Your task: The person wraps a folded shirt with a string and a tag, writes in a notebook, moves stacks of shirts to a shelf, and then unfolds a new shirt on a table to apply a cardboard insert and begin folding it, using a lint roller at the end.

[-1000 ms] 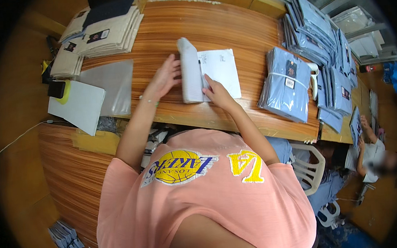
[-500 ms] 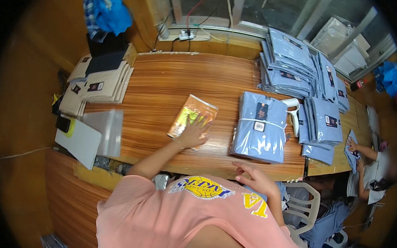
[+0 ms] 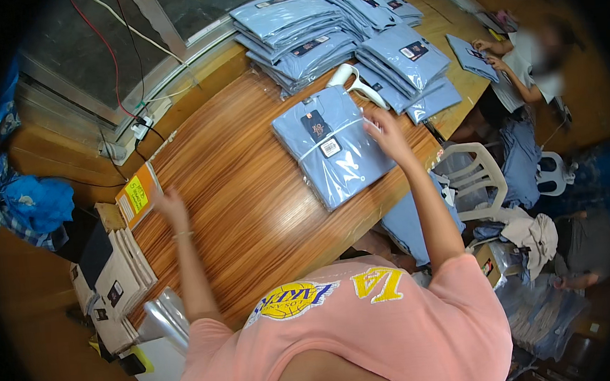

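My left hand [image 3: 169,201] reaches out over the wooden table [image 3: 250,201], fingers apart, just beside a flat orange-and-yellow packet [image 3: 136,194] that lies at the table's left edge. It looks blurred and I see nothing in it. Fingers spread, my right hand [image 3: 387,134] rests at the right edge of a small pile of folded light-blue shirts in clear bags [image 3: 330,147]. A white hand-held scanner [image 3: 356,84] lies just behind that pile.
Tall stacks of bagged blue shirts [image 3: 309,36] fill the far side of the table. Beige and dark packed garments [image 3: 115,279] and clear bags [image 3: 162,318] sit at the left. A white plastic chair [image 3: 471,173] stands at the right, and another person [image 3: 527,58] works beyond it.
The view has swung. My left hand carried the orange packet from the table's middle to its left edge. My right hand rose from below onto the blue shirt pile.
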`<move>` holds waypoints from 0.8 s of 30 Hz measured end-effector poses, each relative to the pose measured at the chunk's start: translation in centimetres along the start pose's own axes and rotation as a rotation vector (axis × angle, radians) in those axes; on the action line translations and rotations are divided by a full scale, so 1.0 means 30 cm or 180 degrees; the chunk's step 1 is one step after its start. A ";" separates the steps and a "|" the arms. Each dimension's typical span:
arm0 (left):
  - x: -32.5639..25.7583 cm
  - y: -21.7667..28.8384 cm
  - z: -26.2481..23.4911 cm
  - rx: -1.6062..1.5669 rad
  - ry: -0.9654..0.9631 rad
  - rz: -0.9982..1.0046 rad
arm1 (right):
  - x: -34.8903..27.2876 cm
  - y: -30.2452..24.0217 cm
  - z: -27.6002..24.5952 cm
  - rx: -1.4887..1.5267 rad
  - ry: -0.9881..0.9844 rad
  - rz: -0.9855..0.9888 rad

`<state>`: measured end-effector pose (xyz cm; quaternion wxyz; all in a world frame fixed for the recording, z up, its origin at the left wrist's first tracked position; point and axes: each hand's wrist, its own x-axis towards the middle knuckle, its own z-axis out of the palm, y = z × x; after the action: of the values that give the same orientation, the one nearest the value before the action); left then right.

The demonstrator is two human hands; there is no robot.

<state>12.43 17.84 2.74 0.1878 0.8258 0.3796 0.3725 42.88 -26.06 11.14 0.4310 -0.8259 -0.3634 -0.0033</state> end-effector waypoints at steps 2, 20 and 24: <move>-0.132 0.252 0.200 -0.1713 -0.1124 -0.0913 | 0.019 0.133 0.088 -0.0790 0.0559 0.0415; -0.785 0.672 -0.054 -0.3150 -0.2195 -0.2252 | -0.518 -0.113 0.182 0.2325 -0.1040 0.1999; -0.849 0.719 -0.212 -0.2416 -0.0670 -0.0838 | -0.487 -0.241 0.127 0.2747 -0.0989 0.0741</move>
<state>7.05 -15.33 7.65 0.5628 0.6759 0.2964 0.3723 26.59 -29.44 9.21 0.6729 -0.5973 -0.2968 0.3200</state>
